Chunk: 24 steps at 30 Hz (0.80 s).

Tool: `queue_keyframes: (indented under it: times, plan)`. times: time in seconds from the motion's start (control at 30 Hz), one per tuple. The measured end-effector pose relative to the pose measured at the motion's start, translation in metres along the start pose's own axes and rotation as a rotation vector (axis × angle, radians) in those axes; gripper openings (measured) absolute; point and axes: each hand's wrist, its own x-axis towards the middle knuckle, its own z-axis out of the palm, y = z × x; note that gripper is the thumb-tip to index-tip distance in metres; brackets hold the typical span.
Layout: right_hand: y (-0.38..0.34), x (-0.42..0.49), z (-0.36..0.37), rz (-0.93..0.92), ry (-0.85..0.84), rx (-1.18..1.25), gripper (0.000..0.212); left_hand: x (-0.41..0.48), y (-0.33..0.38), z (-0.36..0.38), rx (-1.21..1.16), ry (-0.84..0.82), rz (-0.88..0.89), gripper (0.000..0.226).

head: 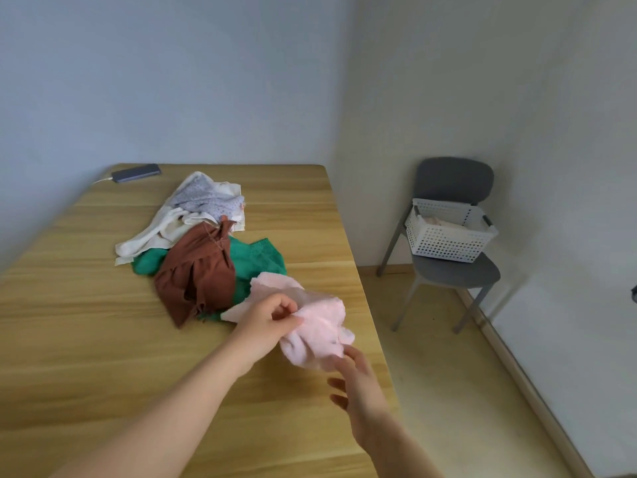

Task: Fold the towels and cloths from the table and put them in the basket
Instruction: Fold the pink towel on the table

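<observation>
Fingers, left hand (pixel 272 319): curled, thumb and fingertips pinching a fold near the middle of the pink towel (pixel 317 326).
Fingers, right hand (pixel 356 379): spread and relaxed, holding nothing; the tips are just at the towel's near end, and whether they touch it cannot be told.
Pink towel, place: on the counter (pixel 86 322) near its right edge, bunched and partly lifted at the pinch.
Pink towel, long axis: it runs from the pile at the far left to the near right. The far end lies on the green cloth (pixel 262 257) and the near end points at the right hand.
Pile: a brown cloth (pixel 196 270) lies crumpled over the green one. Behind them is a cream towel (pixel 155 236), with a dotted cloth (pixel 206 198) on top of it.
Counter, far left corner: a dark phone (pixel 136 173) with a cable plugged in, well apart from the pile.
Basket (pixel 448 236): white and perforated, set on the seat of a grey chair (pixel 455 274) by the wall, off to the right of the counter. Something pale shows inside it.
</observation>
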Motion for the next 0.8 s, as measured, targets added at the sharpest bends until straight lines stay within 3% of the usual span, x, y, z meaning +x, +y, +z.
queue_keyframes:
  times: [0.1,0.23,0.37,0.43,0.57,0.67,0.73,0.8]
  plan:
    - [-0.018,-0.011,-0.021,-0.110,-0.033,0.080,0.033,-0.025,0.014,0.014,-0.088,-0.060,-0.028,0.019]
    - [-0.029,-0.029,-0.038,-0.146,-0.112,-0.056,0.023,-0.050,0.021,0.032,-0.088,-0.124,-0.044,0.016]
    - [-0.028,-0.038,-0.046,-0.165,-0.074,-0.159,0.012,-0.067,0.025,0.040,0.012,-0.250,-0.081,0.009]
    - [-0.031,-0.040,-0.050,-0.188,-0.064,-0.178,0.010,-0.068,0.025,0.040,0.068,-0.268,-0.072,0.016]
    - [-0.046,-0.051,-0.050,-0.249,-0.156,-0.219,0.011,-0.059,0.026,0.040,0.298,-0.103,0.038,0.036]
    - [-0.053,-0.059,-0.043,-0.277,-0.225,-0.221,0.008,-0.056,0.035,0.040,0.388,-0.219,0.083,0.055]
    - [-0.057,-0.063,-0.041,-0.303,-0.241,-0.193,0.012,-0.054,0.039,0.041,0.496,-0.257,0.116,0.039]
    - [-0.060,-0.065,-0.042,-0.328,-0.216,-0.166,0.019,-0.055,0.042,0.038,0.578,-0.188,0.136,0.016]
